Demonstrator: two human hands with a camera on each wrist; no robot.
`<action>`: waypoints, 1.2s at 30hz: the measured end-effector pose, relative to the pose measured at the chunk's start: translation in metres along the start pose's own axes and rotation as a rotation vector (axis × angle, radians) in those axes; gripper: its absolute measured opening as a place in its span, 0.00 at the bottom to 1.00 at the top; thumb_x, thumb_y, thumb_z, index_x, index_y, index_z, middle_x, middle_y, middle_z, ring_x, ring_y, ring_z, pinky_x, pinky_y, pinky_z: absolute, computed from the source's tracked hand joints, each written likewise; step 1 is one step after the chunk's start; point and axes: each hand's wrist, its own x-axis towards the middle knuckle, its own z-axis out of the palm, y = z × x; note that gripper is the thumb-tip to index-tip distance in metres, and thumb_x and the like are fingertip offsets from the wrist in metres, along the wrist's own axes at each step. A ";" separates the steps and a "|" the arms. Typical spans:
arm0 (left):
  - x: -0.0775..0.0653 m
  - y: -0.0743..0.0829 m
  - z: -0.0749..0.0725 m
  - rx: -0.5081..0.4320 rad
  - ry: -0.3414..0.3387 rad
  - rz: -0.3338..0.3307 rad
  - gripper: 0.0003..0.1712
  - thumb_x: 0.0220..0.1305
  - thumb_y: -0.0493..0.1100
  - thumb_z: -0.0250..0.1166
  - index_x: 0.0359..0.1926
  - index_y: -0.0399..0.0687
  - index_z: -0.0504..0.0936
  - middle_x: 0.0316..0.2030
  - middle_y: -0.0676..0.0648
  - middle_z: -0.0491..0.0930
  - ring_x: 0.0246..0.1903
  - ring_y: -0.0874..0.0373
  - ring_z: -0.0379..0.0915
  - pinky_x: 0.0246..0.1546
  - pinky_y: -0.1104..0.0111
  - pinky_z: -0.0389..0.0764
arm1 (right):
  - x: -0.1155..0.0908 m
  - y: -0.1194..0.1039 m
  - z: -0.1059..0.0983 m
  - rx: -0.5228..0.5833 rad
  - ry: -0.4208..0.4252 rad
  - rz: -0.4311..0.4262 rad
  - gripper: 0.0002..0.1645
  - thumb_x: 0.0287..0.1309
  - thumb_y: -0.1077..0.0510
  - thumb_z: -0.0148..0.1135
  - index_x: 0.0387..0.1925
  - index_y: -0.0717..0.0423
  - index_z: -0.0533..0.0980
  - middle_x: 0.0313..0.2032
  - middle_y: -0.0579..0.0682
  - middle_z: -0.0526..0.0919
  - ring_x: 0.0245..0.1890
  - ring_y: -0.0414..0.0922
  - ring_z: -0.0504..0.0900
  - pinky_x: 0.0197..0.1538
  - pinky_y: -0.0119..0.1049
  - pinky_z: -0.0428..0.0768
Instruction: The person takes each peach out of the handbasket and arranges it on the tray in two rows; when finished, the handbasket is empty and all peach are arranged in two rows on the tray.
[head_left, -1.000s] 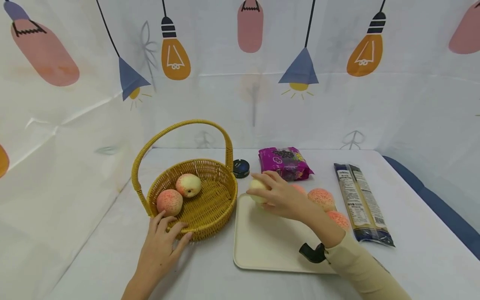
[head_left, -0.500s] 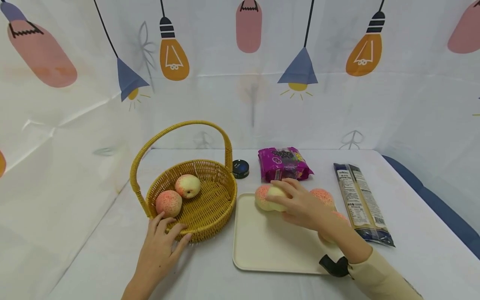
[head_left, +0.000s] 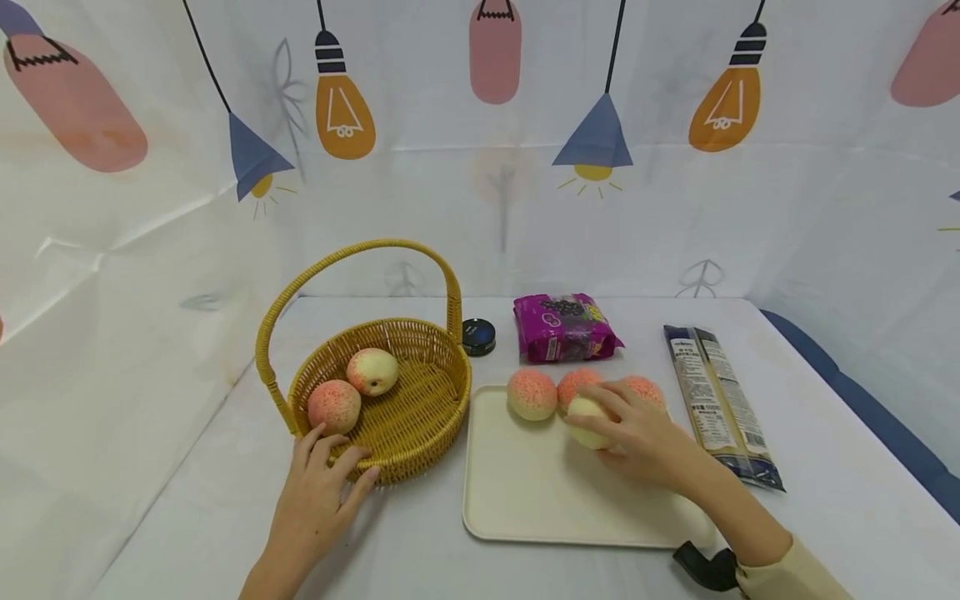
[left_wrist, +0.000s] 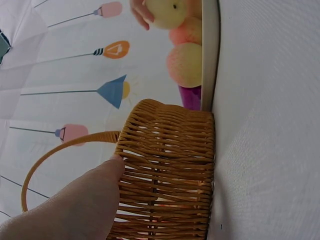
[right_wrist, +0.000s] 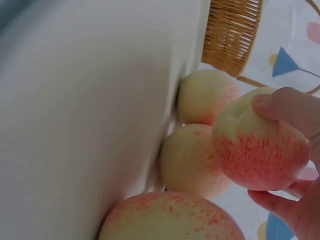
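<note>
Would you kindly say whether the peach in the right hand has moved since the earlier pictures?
Yes: in the head view, the held peach has moved rightward relative to the cream tray, away from the wicker basket.

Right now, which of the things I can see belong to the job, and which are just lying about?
Part of the job, it seems:
peach, held by the right hand
wicker basket, left hand at its rim
two peaches inside it
tray
row of peaches along its far side

Apparently just lying about:
purple packet
long packet
dark round container
</note>
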 end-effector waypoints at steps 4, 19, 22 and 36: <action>-0.001 0.000 0.000 0.001 0.009 0.005 0.13 0.59 0.54 0.61 0.35 0.51 0.80 0.41 0.39 0.72 0.57 0.38 0.55 0.55 0.42 0.58 | -0.009 -0.001 0.002 -0.023 -0.003 -0.007 0.41 0.23 0.59 0.77 0.50 0.42 0.76 0.51 0.56 0.73 0.48 0.56 0.71 0.39 0.54 0.78; -0.001 0.000 0.000 0.005 -0.002 -0.005 0.13 0.59 0.55 0.61 0.35 0.52 0.80 0.42 0.38 0.72 0.58 0.38 0.54 0.56 0.42 0.55 | -0.031 0.001 0.013 -0.034 -0.056 0.014 0.40 0.22 0.59 0.78 0.48 0.44 0.77 0.53 0.60 0.71 0.51 0.63 0.69 0.45 0.59 0.74; -0.001 0.000 0.001 0.003 -0.006 -0.012 0.13 0.59 0.55 0.61 0.35 0.52 0.80 0.42 0.39 0.72 0.58 0.38 0.54 0.57 0.43 0.55 | -0.031 0.000 0.013 -0.032 -0.061 0.026 0.40 0.23 0.59 0.78 0.48 0.44 0.77 0.54 0.59 0.71 0.52 0.62 0.68 0.47 0.58 0.73; -0.001 0.002 -0.001 0.003 0.005 0.002 0.13 0.59 0.54 0.61 0.35 0.51 0.80 0.41 0.39 0.72 0.57 0.38 0.55 0.57 0.43 0.56 | -0.017 -0.005 0.002 -0.001 -0.014 0.050 0.31 0.40 0.50 0.70 0.51 0.47 0.75 0.51 0.57 0.74 0.54 0.59 0.69 0.52 0.56 0.69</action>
